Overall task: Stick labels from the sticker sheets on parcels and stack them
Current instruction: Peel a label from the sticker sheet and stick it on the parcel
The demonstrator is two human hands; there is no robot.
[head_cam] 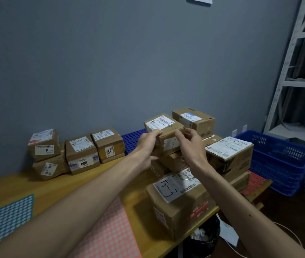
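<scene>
Sitting atop the right-hand pile (185, 200) on the yellow wooden table (17, 189), a small brown cardboard parcel (168, 134) is gripped at both ends: fingers of the left hand (146, 147) are curled over its left edge, those of the right hand (191, 144) round its right corner. Its labelled face is turned up, long axis roughly left-right. The black bin (210, 245) is seen holding crumpled white paper (198, 236); contents of the blue slotted plastic crate (278, 145) cannot be told.

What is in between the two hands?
A small brown parcel with a white label. The head view shows the left hand and the right hand holding its sides.
</scene>
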